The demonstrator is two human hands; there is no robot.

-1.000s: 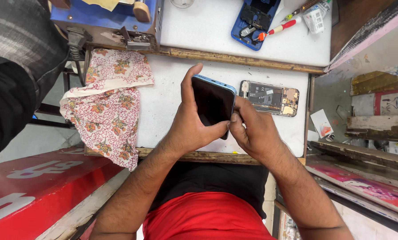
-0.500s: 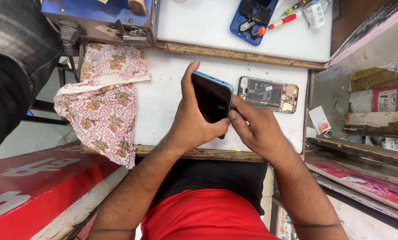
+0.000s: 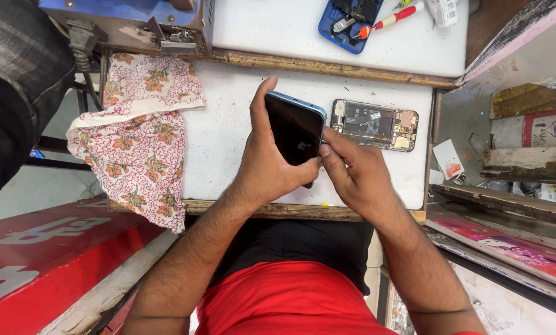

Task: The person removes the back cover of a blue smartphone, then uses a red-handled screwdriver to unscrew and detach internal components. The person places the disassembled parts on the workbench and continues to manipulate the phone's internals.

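Head view: near the centre of the frame, slightly above the middle, the left hand (image 3: 266,166) grasps a smartphone (image 3: 295,129) with a dark screen and a light blue edge, held tilted above the white worktop (image 3: 228,142). The index finger runs up the phone's left side and the thumb wraps over its lower corner. The right hand (image 3: 355,174) comes in from the lower right; its fingertips (image 3: 327,152) press against the phone's right edge near the bottom, pinched together there. Whether something small sits between them cannot be told.

Just right of the phone, lying flat on the worktop, is an opened phone body (image 3: 375,125) with its circuit board and metal parts showing. At the left of the frame a floral cloth (image 3: 138,133) hangs over the worktop's edge. On the raised white shelf along the top lie a blue phone shell (image 3: 347,18) with loose parts in it and a screwdriver with a red and white handle (image 3: 397,16). A blue machine (image 3: 135,15) sits at the upper left. Another person's dark sleeve (image 3: 14,80) fills the far left edge
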